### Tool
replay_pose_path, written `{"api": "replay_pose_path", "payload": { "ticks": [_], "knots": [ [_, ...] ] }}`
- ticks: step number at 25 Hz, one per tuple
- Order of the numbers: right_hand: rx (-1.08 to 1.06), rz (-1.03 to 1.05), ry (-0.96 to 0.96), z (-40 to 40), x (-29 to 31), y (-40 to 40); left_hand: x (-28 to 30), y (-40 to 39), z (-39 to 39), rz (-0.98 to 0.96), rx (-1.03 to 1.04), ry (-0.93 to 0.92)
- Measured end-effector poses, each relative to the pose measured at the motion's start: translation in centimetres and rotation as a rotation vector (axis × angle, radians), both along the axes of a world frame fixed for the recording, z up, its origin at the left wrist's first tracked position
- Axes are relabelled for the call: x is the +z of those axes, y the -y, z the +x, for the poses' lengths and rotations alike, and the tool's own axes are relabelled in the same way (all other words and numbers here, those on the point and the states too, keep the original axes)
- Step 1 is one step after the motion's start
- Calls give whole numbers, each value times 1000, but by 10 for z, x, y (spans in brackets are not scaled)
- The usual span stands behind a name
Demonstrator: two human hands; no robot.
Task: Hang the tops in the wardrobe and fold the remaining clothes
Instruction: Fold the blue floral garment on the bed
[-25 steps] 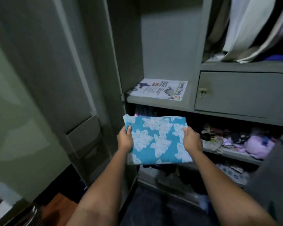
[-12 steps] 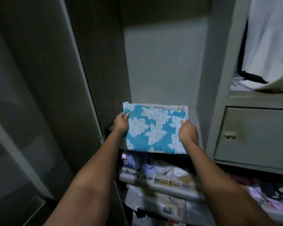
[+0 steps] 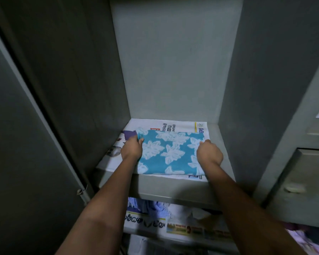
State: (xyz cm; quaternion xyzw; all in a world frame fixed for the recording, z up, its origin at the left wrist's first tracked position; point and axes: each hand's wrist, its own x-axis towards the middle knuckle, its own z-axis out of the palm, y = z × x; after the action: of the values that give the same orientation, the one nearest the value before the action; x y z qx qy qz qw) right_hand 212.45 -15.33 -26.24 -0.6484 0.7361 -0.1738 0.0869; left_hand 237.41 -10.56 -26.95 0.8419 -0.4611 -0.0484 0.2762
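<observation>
A folded blue cloth with white flowers [image 3: 170, 153] lies flat on the newspaper-lined shelf [image 3: 173, 188] inside the grey wardrobe. My left hand [image 3: 131, 149] grips its left edge, thumb on top near the far corner. My right hand [image 3: 209, 153] holds the cloth's right edge with curled fingers. Both forearms reach in from below.
Newspaper [image 3: 182, 127] covers the shelf under the cloth. The wardrobe door [image 3: 35, 126] stands open at the left. A grey drawer with a handle [image 3: 300, 183] is at the right. The lower shelf holds crumpled clothes [image 3: 151, 207] on more newspaper.
Both hands carried the folded cloth up from in front of the lower shelves and set it down on the newspaper-lined shelf. The view moved closer to the wardrobe.
</observation>
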Motion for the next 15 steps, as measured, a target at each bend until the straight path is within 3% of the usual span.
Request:
{"api": "replay_pose_path", "payload": {
  "ticks": [4, 7, 10, 12, 15],
  "knots": [
    [-39, -23, 18, 0, 10, -3, 17, -8, 3, -9, 100, 25],
    [31, -123, 174, -6, 18, -20, 35, -30, 2, -246, 39, -243],
    [108, -119, 472, -9, 33, -55, 55, -66, -16, -435, -63, -534],
    [130, -112, 656, -14, 42, -96, 61, -99, -31, -457, -124, -653],
    [137, -92, 768, -30, 41, -162, 57, -152, -56, -440, -216, -772]
  ]
}}
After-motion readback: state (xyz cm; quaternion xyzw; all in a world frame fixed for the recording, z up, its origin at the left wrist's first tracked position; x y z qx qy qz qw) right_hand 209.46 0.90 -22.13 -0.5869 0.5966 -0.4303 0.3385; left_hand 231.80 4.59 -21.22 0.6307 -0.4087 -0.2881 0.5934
